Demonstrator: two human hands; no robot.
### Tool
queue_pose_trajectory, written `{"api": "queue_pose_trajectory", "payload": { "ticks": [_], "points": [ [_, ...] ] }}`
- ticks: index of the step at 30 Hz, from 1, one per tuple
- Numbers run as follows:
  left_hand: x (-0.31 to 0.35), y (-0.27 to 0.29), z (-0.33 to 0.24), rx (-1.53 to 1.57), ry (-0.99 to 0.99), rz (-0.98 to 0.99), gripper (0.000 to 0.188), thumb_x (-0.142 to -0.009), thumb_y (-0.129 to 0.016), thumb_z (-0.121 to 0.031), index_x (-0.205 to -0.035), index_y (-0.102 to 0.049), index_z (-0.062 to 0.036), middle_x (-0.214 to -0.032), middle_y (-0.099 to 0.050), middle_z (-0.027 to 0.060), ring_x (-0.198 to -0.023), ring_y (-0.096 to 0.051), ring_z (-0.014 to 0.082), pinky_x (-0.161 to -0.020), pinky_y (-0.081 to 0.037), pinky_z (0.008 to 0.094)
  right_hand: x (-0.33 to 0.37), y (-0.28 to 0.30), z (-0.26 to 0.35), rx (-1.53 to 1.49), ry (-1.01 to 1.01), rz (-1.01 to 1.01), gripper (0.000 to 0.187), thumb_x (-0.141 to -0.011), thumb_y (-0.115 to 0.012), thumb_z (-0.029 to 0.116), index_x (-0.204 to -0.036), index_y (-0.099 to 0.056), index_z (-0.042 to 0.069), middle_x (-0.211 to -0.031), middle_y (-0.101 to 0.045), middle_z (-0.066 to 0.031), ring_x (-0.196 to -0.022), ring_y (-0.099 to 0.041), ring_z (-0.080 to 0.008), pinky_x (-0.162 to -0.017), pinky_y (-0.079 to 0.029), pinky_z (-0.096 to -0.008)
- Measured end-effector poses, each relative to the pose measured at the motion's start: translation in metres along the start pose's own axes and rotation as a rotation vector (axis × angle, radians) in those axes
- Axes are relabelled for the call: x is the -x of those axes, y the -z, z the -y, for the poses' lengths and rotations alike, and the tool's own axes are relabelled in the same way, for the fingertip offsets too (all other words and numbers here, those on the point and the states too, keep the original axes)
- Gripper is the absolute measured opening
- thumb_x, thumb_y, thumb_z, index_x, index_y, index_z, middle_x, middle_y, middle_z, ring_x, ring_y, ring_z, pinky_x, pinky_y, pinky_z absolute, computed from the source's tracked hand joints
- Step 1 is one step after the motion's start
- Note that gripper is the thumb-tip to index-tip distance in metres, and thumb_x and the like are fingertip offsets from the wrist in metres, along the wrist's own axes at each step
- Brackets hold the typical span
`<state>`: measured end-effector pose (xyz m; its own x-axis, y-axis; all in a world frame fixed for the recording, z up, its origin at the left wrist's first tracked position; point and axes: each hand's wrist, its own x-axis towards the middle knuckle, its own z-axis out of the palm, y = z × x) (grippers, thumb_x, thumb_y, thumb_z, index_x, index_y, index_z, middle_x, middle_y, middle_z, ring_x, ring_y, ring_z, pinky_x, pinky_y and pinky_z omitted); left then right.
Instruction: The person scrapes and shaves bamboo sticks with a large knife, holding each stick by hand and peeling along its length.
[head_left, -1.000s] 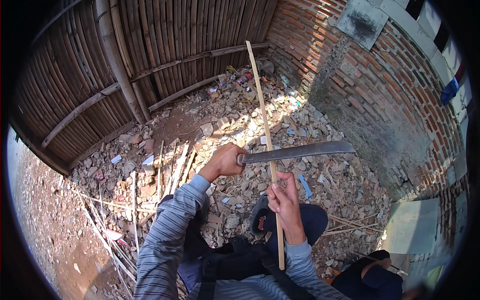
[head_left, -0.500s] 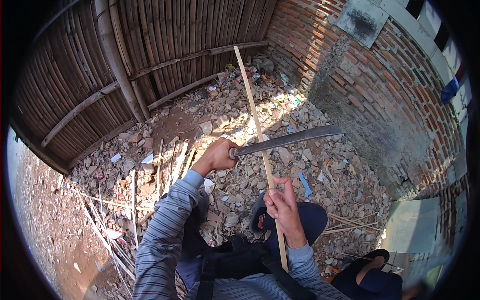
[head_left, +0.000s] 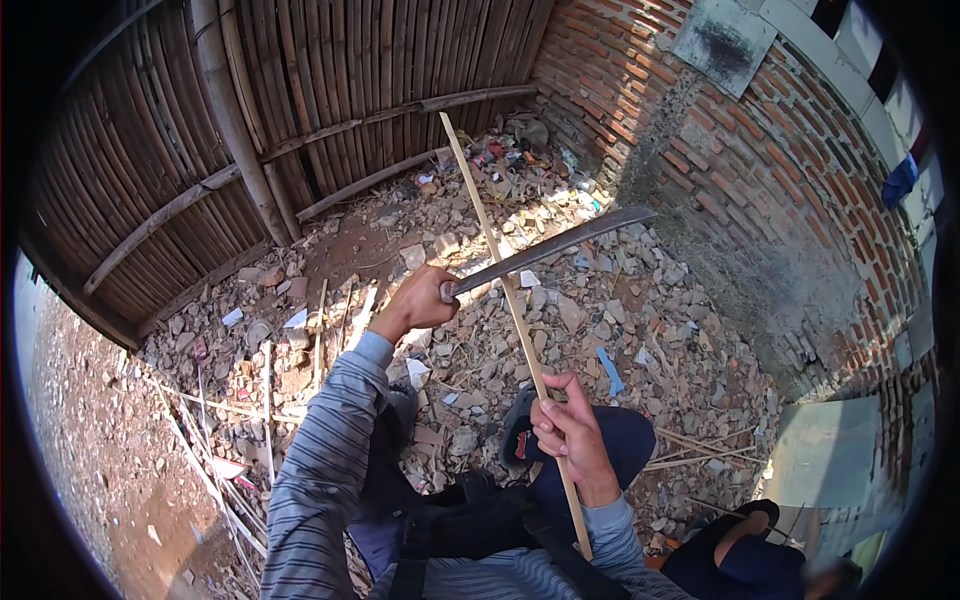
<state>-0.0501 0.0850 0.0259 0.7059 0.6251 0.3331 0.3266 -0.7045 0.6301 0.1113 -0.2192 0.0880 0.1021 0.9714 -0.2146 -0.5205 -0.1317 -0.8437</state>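
My left hand (head_left: 416, 299) is closed round the handle of a machete (head_left: 572, 238), whose long dark blade points to the right and slightly up. The blade crosses a long, narrow bamboo strip (head_left: 526, 340) and appears to touch it. Lower down, my right hand (head_left: 572, 428) grips the same strip, thumb and forefinger partly raised. The strip runs from near my waist up toward the bamboo wall. Most of the machete's handle is hidden inside my left fist.
Rubble (head_left: 465, 345) covers the ground. Loose bamboo strips lie at the left and by my right knee. A bamboo slat wall (head_left: 330, 70) and a brick wall (head_left: 780, 190) meet ahead. Another person (head_left: 740, 555) sits at the lower right, near a pale panel (head_left: 825, 455).
My left hand and the machete have shifted left, and the blade now tilts up more. The strip's far end has swung left. My right hand has moved slightly down.
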Motion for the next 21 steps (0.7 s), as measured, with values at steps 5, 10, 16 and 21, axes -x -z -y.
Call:
{"api": "queue_pose_trajectory", "payload": {
  "ticks": [5,10,16,21],
  "points": [
    [0.006,-0.011,-0.022,0.041,-0.066,0.192,0.022,-0.071,-0.067,-0.018,-0.087,-0.076,-0.0059,-0.076,-0.07,0.0213,-0.075,-0.069,0.0417,-0.069,-0.053,0.0505,-0.029,0.008,-0.003,-0.095,0.012,0.003,0.026,-0.113,-0.048,0.012,-0.138,-0.044,0.017,-0.084,-0.049,-0.0025,-0.048,-0.032,-0.0011,-0.044,-0.026,-0.0183],
    [0.007,-0.026,-0.015,-0.032,-0.055,0.21,0.035,-0.067,-0.068,-0.02,-0.099,-0.081,-0.0133,-0.086,-0.074,0.0181,-0.085,-0.072,0.0407,-0.076,-0.057,0.0505,-0.043,0.017,0.008,-0.06,0.015,-0.006,0.04,-0.113,-0.046,0.013,-0.152,-0.041,0.017,-0.081,-0.048,-0.0003,-0.048,-0.032,-0.0012,-0.044,-0.026,-0.018],
    [0.003,-0.023,-0.023,-0.082,-0.072,0.24,0.037,-0.067,-0.068,-0.02,-0.101,-0.082,-0.0156,-0.089,-0.076,0.017,-0.089,-0.072,0.0401,-0.079,-0.057,0.0496,-0.033,0.023,0.01,0.013,0.01,-0.014,0.051,-0.113,-0.045,0.013,-0.162,-0.036,0.018,-0.079,-0.044,0.0013,-0.049,-0.031,-0.0013,-0.045,-0.027,-0.0174],
    [0.005,-0.027,-0.027,-0.002,-0.115,0.185,0.028,-0.067,-0.07,-0.019,-0.093,-0.08,-0.0122,-0.079,-0.073,0.0167,-0.078,-0.07,0.0389,-0.072,-0.055,0.0473,-0.021,0.006,0.014,0.038,0.037,-0.035,0.049,-0.114,-0.045,0.014,-0.162,-0.036,0.018,-0.078,-0.042,0.0014,-0.05,-0.03,-0.0013,-0.046,-0.026,-0.0177]
  ]
}}
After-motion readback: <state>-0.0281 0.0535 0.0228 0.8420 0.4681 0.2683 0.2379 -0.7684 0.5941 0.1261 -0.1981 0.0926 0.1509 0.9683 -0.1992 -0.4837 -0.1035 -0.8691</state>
